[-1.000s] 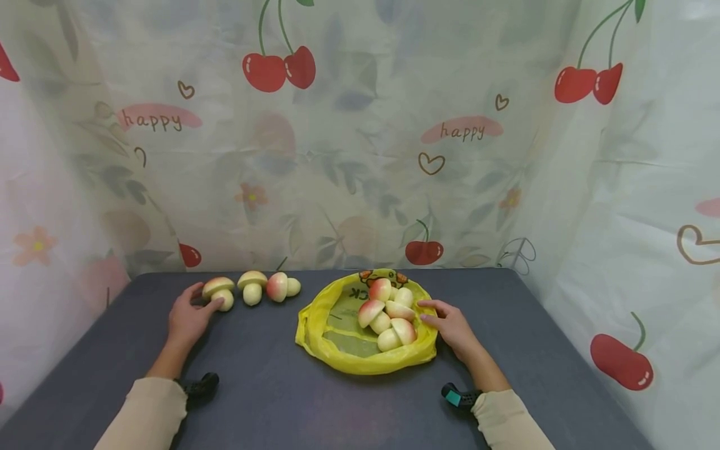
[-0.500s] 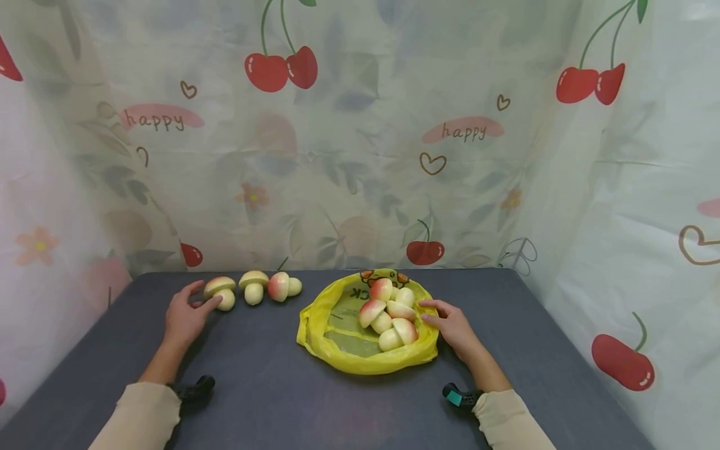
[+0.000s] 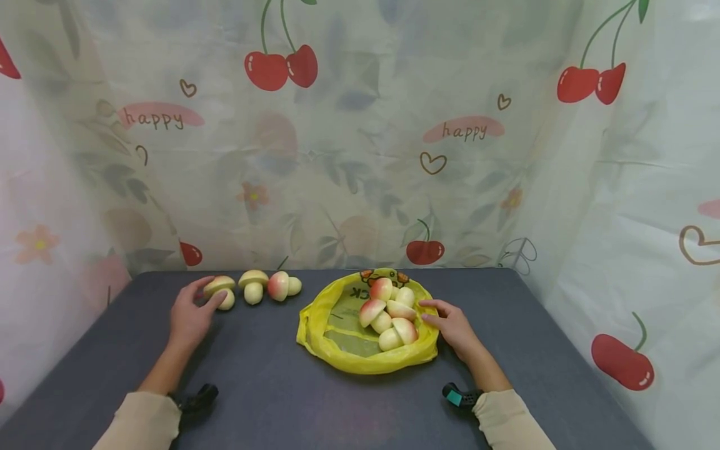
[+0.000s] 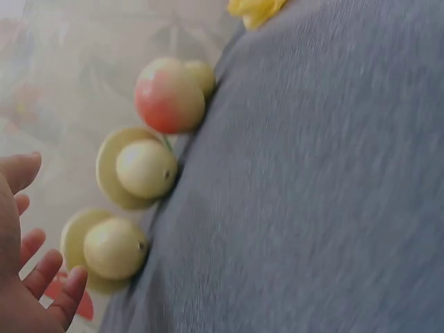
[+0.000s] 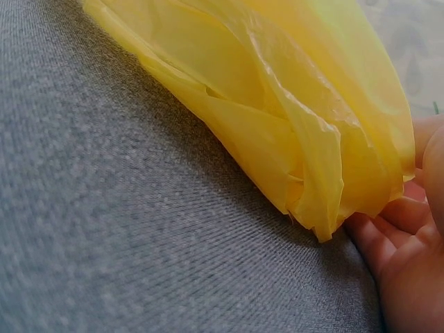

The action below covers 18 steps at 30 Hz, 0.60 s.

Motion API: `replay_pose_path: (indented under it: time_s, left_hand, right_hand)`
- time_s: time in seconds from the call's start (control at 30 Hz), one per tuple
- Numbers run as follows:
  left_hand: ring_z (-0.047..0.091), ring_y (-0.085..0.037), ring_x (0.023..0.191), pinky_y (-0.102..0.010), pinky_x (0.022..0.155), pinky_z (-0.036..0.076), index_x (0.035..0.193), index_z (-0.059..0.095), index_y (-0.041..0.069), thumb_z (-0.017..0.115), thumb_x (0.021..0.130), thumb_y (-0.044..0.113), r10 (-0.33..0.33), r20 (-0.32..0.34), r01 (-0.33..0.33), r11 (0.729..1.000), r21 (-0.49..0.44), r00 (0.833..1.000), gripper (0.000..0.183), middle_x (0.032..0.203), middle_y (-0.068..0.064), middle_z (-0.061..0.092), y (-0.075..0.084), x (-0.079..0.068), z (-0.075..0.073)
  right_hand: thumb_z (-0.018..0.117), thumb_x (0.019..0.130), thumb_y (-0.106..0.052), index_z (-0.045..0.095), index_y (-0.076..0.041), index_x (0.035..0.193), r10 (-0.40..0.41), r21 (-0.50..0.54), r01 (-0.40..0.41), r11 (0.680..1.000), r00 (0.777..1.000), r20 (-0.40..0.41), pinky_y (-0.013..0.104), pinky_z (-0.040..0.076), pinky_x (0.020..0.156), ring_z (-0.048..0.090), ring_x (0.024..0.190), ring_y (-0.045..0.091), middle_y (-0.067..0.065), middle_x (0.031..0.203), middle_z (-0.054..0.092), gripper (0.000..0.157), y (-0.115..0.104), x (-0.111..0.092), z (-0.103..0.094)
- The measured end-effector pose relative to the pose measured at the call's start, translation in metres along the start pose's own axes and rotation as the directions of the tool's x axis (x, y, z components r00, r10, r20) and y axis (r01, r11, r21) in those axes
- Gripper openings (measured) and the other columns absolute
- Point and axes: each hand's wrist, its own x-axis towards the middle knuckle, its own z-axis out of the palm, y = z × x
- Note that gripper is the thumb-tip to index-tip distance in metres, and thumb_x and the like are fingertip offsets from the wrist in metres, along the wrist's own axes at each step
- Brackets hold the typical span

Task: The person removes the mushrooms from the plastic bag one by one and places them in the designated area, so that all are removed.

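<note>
On the left of the table, my left hand (image 3: 192, 312) is at the leftmost toy mushroom (image 3: 226, 300), its fingers by the cap and the thumb by the stem. In the left wrist view the left hand (image 4: 28, 277) shows parted fingers beside that mushroom (image 4: 114, 248), not curled round it. Two more mushrooms stand in the row: an upright one (image 3: 254, 292) and a pink-capped one (image 3: 278, 286) on its side. My right hand (image 3: 452, 326) holds the right rim of a yellow plastic bag (image 3: 360, 364). Several mushrooms (image 3: 390, 310) lie inside the rolled-open bag.
A dark grey cloth (image 3: 270, 387) covers the table. Behind and at both sides hangs a curtain (image 3: 349, 137) printed with cherries. Black wrist straps (image 3: 464, 397) sit by the beige sleeves.
My left hand draws back a little, then shifts forward and right again, its fingers higher by the mushroom's cap. The mushrooms, the bag and my right hand stay put.
</note>
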Motion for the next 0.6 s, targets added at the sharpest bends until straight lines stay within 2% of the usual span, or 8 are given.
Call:
replay_pose_path:
  time_s: [0.2, 0.33, 0.4, 0.47, 0.6]
  left_hand:
    - [0.049, -0.038, 0.120, -0.045, 0.086, 0.042, 0.134, 0.056, 0.007, 0.064, 0.095, 0.032, 0.043, 0.048, -0.041, 0.998, -0.043, 0.998, 0.047, 0.132, -0.019, 0.049, 0.014, -0.007, 0.009]
    - [0.053, -0.037, 0.115, -0.028, 0.079, 0.046, 0.133, 0.056, 0.005, 0.065, 0.095, 0.029, 0.088, 0.095, -0.080, 0.993, -0.082, 0.992, 0.046, 0.135, -0.017, 0.049, 0.024, -0.013, 0.016]
    - [0.055, -0.036, 0.114, -0.024, 0.076, 0.047, 0.133, 0.056, 0.004, 0.065, 0.096, 0.028, 0.111, 0.120, -0.099, 0.990, -0.097, 0.987, 0.045, 0.136, -0.016, 0.049, 0.028, -0.015, 0.019]
    - [0.055, -0.037, 0.113, -0.028, 0.080, 0.047, 0.133, 0.056, 0.003, 0.065, 0.095, 0.026, 0.131, 0.139, -0.115, 0.986, -0.118, 0.982, 0.045, 0.135, -0.017, 0.050, 0.033, -0.018, 0.023]
    - [0.055, -0.039, 0.113, -0.047, 0.089, 0.044, 0.132, 0.056, 0.002, 0.065, 0.095, 0.023, 0.167, 0.179, -0.140, 0.978, -0.154, 0.970, 0.043, 0.131, -0.019, 0.053, 0.044, -0.023, 0.030]
  right_hand:
    - [0.063, 0.096, -0.016, 0.062, -0.007, 0.129, -0.001, -0.002, 0.001, 1.000, 1.000, 0.002, 0.046, 0.041, 0.102, 0.042, 0.129, 0.031, 0.015, 0.140, 0.050, 0.035, 0.000, 0.001, 0.000]
    - [0.063, 0.096, -0.016, 0.062, -0.007, 0.129, -0.003, -0.006, 0.003, 1.000, 1.000, 0.003, 0.046, 0.041, 0.101, 0.043, 0.128, 0.031, 0.015, 0.140, 0.050, 0.034, 0.000, 0.001, 0.000]
    - [0.063, 0.096, -0.016, 0.062, -0.007, 0.129, -0.002, -0.010, 0.002, 1.000, 1.000, 0.002, 0.045, 0.042, 0.101, 0.043, 0.127, 0.031, 0.015, 0.139, 0.050, 0.034, 0.001, 0.001, 0.000]
    - [0.063, 0.096, -0.016, 0.062, -0.008, 0.129, 0.000, -0.013, 0.000, 1.000, 1.000, 0.001, 0.045, 0.042, 0.101, 0.043, 0.127, 0.031, 0.015, 0.139, 0.050, 0.034, 0.001, 0.001, 0.000]
    - [0.063, 0.096, -0.016, 0.062, -0.007, 0.129, 0.000, -0.016, 0.000, 1.000, 1.000, 0.002, 0.046, 0.042, 0.101, 0.043, 0.127, 0.031, 0.015, 0.140, 0.050, 0.034, 0.000, 0.000, 0.000]
